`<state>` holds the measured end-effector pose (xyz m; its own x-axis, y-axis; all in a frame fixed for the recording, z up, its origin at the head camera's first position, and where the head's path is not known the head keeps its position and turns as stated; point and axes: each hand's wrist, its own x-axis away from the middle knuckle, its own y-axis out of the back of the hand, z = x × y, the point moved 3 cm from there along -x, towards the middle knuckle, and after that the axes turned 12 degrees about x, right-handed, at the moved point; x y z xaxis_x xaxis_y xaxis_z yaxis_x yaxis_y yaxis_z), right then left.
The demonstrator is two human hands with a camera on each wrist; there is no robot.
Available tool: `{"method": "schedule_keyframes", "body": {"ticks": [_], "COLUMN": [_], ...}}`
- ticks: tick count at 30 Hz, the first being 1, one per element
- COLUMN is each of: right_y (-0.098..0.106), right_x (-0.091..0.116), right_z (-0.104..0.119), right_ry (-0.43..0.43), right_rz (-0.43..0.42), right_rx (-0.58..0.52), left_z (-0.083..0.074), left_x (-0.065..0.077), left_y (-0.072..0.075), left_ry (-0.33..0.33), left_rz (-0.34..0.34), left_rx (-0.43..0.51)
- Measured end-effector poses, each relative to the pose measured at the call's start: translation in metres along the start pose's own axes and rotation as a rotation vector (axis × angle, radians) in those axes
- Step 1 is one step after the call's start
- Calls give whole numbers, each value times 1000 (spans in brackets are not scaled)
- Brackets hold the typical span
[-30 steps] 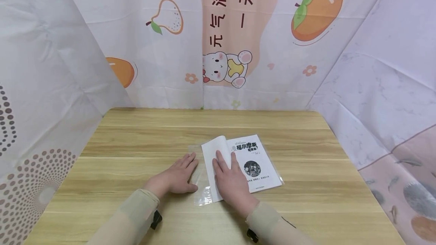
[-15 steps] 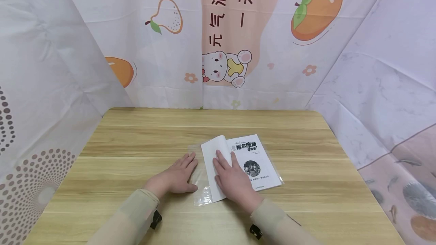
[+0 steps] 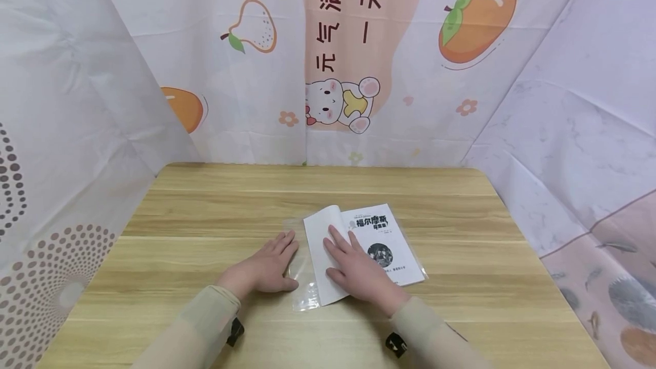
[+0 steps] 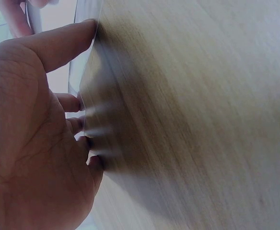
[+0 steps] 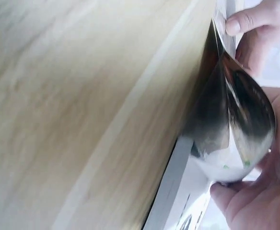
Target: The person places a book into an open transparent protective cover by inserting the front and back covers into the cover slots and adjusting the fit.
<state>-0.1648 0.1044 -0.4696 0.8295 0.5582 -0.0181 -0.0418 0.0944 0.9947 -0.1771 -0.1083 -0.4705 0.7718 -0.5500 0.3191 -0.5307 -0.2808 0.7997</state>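
Note:
A paperback book (image 3: 402, 258) lies on the table with its title page up and its front cover (image 3: 319, 246) turned over to the left. Clear plastic film (image 3: 307, 295) sticks out past the cover's left edge and the book's right edge. My left hand (image 3: 267, 265) rests flat with its fingertips on the film's left edge; the left wrist view shows those fingertips (image 4: 94, 163) along that edge. My right hand (image 3: 361, 272) lies with spread fingers on the turned cover near the fold. In the right wrist view the cover (image 5: 255, 110) bulges up in a loop beside the pages.
The wooden table (image 3: 205, 204) extends around the book on all sides. Printed cloth (image 3: 256, 84) hangs behind it, with more cloth at left and right. A black strap piece (image 3: 396, 344) sits under the right wrist.
My right hand has slid a little to the right across the turned cover, towards the fold. The left hand, the book and the film have stayed in place.

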Motion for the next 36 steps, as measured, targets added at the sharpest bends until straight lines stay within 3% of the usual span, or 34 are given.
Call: {"method": "schedule_keyframes", "body": {"ticks": [18,36], "right_y": [7,7], "right_x": [21,31], "right_z": [-29,-47], "right_ry": [59,130], "right_rz": [154,224], "right_rx": [-295,-406], "left_z": [0,-1], "left_x": [2,1], "left_y": [-1,0], "left_ry": [-18,-16], "left_rz": [-2,-2], "left_rx": [19,4]}}
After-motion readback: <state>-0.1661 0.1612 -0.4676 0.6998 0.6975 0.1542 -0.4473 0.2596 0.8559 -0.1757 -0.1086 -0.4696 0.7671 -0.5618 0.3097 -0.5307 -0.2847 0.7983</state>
